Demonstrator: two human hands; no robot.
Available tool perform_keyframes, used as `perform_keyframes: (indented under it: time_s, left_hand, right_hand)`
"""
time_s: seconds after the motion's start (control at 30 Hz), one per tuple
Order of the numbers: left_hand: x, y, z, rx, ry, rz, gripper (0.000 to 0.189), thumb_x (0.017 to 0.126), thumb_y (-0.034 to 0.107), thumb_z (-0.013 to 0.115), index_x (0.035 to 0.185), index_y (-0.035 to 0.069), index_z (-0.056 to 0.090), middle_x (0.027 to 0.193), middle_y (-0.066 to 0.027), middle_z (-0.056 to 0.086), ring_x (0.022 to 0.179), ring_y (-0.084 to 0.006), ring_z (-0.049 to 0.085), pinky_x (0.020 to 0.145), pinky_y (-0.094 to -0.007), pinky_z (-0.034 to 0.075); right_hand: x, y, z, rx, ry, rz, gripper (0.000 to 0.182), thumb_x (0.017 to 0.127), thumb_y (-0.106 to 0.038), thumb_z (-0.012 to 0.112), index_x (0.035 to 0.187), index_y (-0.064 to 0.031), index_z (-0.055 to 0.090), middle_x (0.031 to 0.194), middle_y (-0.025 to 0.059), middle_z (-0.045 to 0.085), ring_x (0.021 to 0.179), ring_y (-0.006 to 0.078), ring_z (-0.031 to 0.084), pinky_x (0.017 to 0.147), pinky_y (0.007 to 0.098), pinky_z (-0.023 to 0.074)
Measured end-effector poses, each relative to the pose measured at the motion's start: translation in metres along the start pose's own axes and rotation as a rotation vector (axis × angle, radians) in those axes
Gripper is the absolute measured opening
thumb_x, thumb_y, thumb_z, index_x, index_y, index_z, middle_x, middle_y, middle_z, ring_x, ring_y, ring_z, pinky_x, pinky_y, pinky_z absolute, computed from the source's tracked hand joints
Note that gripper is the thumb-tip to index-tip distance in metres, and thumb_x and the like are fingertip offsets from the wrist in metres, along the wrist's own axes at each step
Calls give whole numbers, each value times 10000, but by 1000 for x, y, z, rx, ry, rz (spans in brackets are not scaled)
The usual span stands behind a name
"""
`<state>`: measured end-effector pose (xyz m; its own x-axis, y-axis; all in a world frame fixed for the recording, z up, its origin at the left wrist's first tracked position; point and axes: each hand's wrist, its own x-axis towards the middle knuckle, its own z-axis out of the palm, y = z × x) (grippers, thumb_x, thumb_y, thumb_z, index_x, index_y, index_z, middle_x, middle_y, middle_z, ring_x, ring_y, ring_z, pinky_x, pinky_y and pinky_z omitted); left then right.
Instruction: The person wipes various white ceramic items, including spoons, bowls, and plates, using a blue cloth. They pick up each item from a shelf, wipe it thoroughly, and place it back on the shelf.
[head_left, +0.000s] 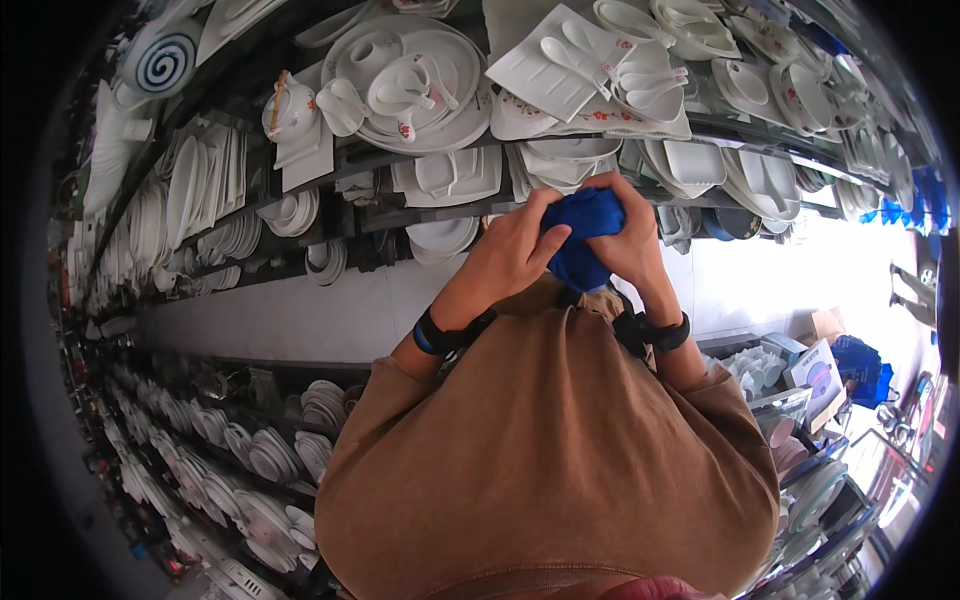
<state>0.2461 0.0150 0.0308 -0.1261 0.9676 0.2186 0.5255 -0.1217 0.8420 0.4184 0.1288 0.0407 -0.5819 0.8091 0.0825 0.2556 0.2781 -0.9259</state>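
A bunched blue cloth (585, 259) is between my two hands, in front of my chest. My left hand (514, 240) grips it from the left, its thumb lying along the near side. From the right, my right hand (630, 229) wraps its fingers around the cloth's other side. Part of the cloth hangs below my fingers. Just beyond my hands, a shelf (450, 214) carries stacked white dishes (570, 161). The palms and the cloth's inner folds are hidden.
The upper shelf ahead holds a round platter (465, 82), a rectangular plate (525, 67), spoons (649, 86) and a teapot (289, 109). More racks of stacked dishes (274, 454) stand behind me at left. A printed box (817, 379) and a blue bag (859, 367) are at right.
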Motion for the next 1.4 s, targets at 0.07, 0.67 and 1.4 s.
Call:
perform_keyframes:
  time_s: [0.07, 0.67, 1.4]
  left_hand:
    - [2, -2, 3, -14, 98, 120, 345, 1109, 227, 558, 1355, -13, 592, 1018, -212, 685, 766, -343, 690, 680, -407, 532]
    - [-6, -13, -15, -1105, -170, -532, 124, 1073, 188, 677, 1119, 89, 618, 1029, 48, 642, 693, -9, 451, 539, -176, 344]
    - [-41, -36, -3, -860, -500, -613, 501, 1096, 362, 573, 1452, 11, 595, 1314, -96, 666, 1212, -163, 624, 1039, -335, 502]
  right_hand:
    - [2, -2, -5, 38, 12, 22, 348, 772, -64, 760, 1113, -47, 694, 1000, 120, 765, 949, 248, 756, 882, 351, 578]
    - [-12, -14, -6, 47, -138, -119, 509, 721, -74, 823, 1195, -73, 636, 1085, 82, 729, 1012, 212, 707, 919, 327, 547]
    - [-30, -57, -17, 106, -739, -354, 637, 766, -87, 878, 1370, -114, 676, 1456, 152, 587, 1326, 363, 601, 1028, 432, 540]
